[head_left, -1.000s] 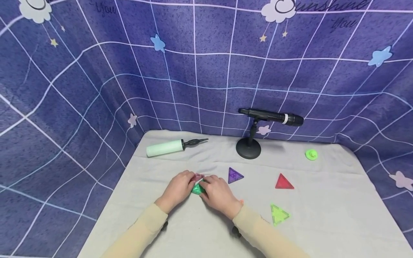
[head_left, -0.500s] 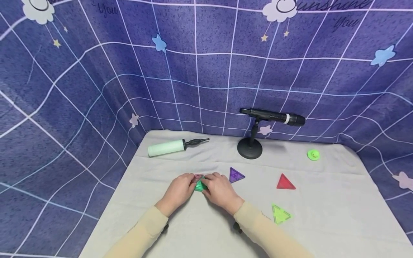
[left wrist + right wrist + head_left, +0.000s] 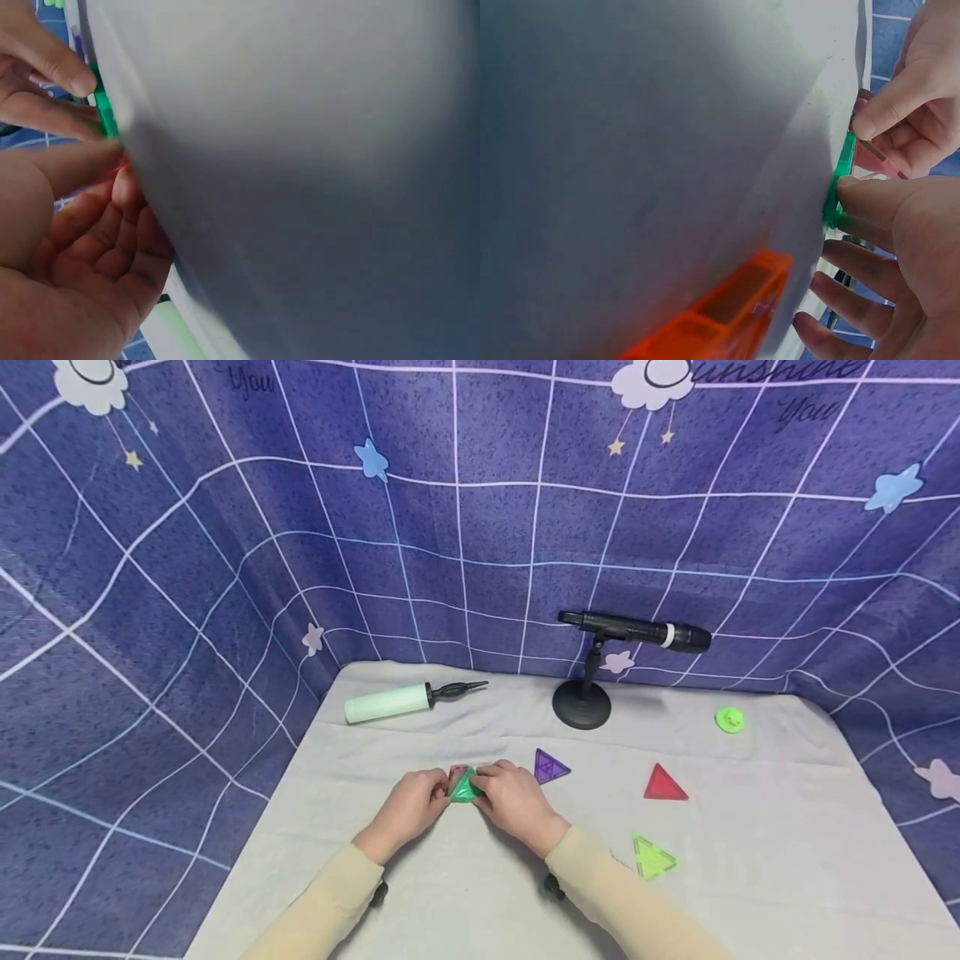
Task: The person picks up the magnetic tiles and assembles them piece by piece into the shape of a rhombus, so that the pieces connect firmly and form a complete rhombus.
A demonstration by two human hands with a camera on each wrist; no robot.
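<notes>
A green triangular magnetic tile point(image 3: 465, 787) and a pinkish-red triangular tile point(image 3: 456, 772) lie side by side between the two hands, their edges meeting. My left hand point(image 3: 409, 808) pinches the pinkish-red tile at its left side; in the right wrist view its thumb presses near the corner where both tiles come together. From the other side, my right hand point(image 3: 517, 802) grips the green tile point(image 3: 840, 180) between thumb and index finger, its other fingers spread. An orange tile point(image 3: 727, 307) stands out close to the right wrist camera; in the head view the right forearm hides it.
Beyond the right hand lies a purple triangle point(image 3: 550, 767). Farther right are a red triangle point(image 3: 664, 783), a yellow-green triangle point(image 3: 652, 858) and a round green piece point(image 3: 730, 720). A microphone on a stand point(image 3: 583, 703) and a mint hand pump point(image 3: 388, 703) occupy the back.
The pinkish-red tile, earlier angled behind the green one, now sits flush along its edge. My left fingers have slid slightly left and toward me, uncovering more of both tiles.
</notes>
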